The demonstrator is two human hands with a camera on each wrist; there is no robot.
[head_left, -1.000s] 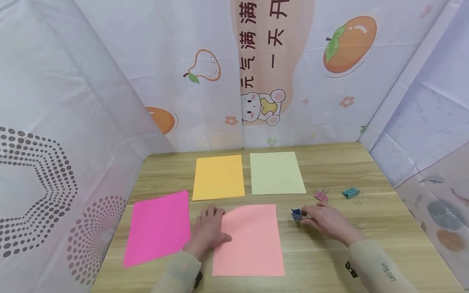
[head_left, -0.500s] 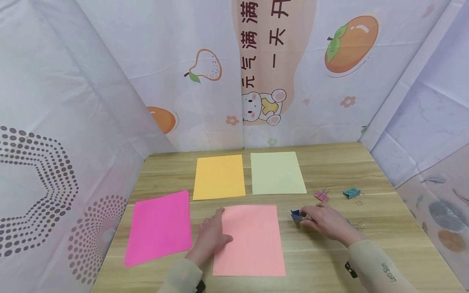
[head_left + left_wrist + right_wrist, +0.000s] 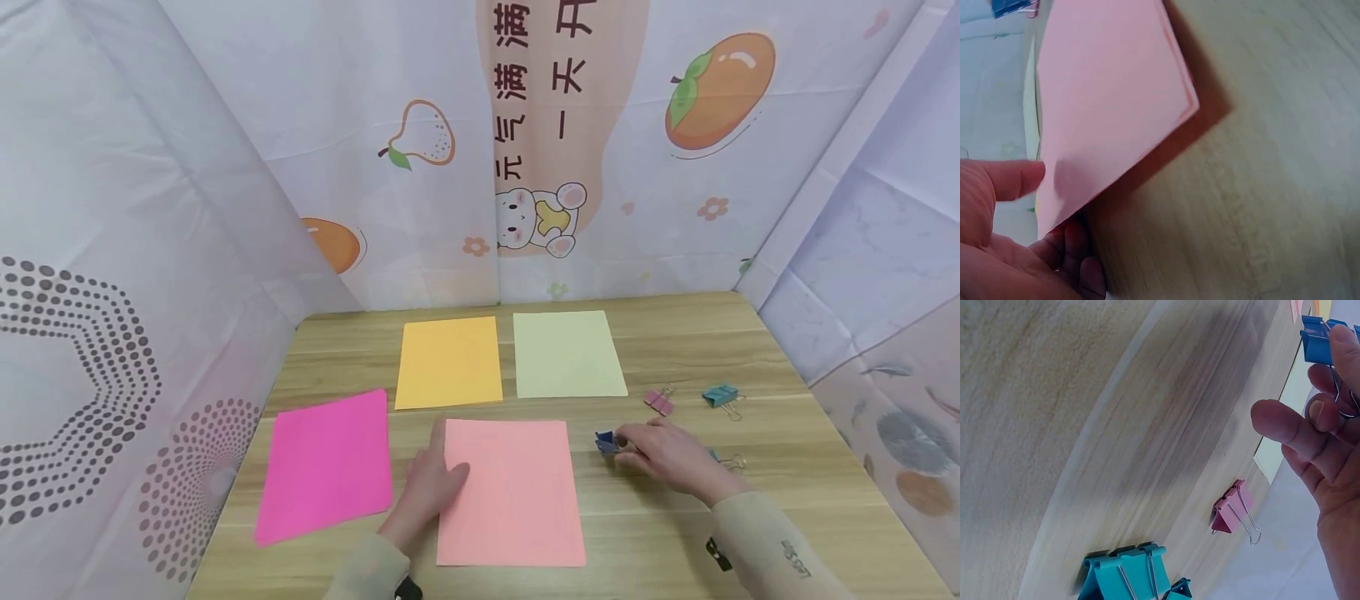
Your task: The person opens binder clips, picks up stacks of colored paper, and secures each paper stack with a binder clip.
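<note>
A stack of salmon-pink paper (image 3: 513,500) lies at the front middle of the table. My left hand (image 3: 431,483) is at its left edge, thumb over the top sheet and fingers curled at the edge below it in the left wrist view. There the paper's near corner shows a thin layered edge and casts a shadow on the wood. To the right of the paper, my right hand (image 3: 671,454) pinches a blue binder clip (image 3: 1318,345) by its wire handles, its mouth facing the paper.
Magenta paper (image 3: 326,467) lies left, orange paper (image 3: 450,362) and pale green paper (image 3: 568,354) behind. A pink binder clip (image 3: 1232,509) and teal binder clips (image 3: 1127,575) lie right of the paper; a black binder clip (image 3: 717,553) is near the right sleeve. Curtains surround the table.
My left hand's fingers have straightened alongside the salmon-pink paper, and its upper left corner now shows flat and uncovered. My right hand stays almost still with the blue binder clip.
</note>
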